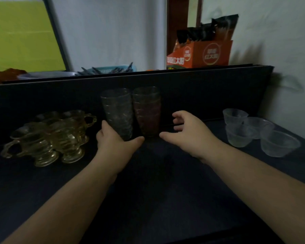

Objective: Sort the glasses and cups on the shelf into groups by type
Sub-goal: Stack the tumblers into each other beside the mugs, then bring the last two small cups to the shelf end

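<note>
Two stacks of tall patterned glasses stand at the back middle of the dark shelf point(157, 182): a grey stack point(117, 110) and a reddish stack point(147, 111) right beside it. My left hand point(116, 143) grips the base of the grey stack, thumb in front. My right hand point(188, 131) hovers just right of the reddish stack, fingers spread and holding nothing. Several amber handled cups point(49, 138) are grouped at the left. Several small clear cups point(253, 131) sit at the right.
A dark back panel point(201, 85) rises behind the glasses. Above it a higher ledge carries an orange carton point(206, 53), a blue basket point(111, 69) of dark utensils and a pale bowl point(46, 74). The white wall point(289, 67) closes the right side.
</note>
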A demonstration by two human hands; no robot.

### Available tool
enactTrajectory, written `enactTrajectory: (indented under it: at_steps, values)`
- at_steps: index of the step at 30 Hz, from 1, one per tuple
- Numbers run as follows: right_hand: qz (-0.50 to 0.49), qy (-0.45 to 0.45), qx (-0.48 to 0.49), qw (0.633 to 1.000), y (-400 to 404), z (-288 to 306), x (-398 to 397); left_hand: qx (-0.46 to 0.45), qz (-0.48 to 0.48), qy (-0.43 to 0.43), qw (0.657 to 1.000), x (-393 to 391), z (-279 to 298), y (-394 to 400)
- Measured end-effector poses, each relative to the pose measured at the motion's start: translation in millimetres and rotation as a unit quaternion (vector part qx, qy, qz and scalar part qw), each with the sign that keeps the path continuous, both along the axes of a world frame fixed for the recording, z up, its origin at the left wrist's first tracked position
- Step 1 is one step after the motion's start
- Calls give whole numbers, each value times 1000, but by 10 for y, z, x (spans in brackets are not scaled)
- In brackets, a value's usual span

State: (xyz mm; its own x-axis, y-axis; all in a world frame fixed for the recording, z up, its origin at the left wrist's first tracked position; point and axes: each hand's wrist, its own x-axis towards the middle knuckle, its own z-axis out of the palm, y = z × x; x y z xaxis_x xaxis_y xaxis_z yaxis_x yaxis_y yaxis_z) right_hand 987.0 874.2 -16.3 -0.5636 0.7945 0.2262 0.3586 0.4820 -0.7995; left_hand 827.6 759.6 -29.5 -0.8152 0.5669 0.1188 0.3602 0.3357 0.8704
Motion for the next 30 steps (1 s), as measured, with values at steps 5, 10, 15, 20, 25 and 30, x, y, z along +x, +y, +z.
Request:
enactTrajectory:
  at_steps: [5,10,15,20,25,30]
  values:
    - [-24,-4,96,995,-124,104,692,-31,-107,107,988,602,108,-17]
    - [-91,11,152,984,-49,165,1410,-49,-246,139,958,1264,91,317]
    - [-134,7,186,973,106,159,1998,-58,-303,154,939,1736,86,736]
    - [-185,-27,202,961,309,4,2258,-88,-319,154,931,1944,87,1192]
    - [-232,-146,145,951,566,-136,2311,-98,-326,176,924,1901,38,1467]
    - [-224,-182,73,954,709,-202,2202,-77,-360,184,911,1749,-5,1589]
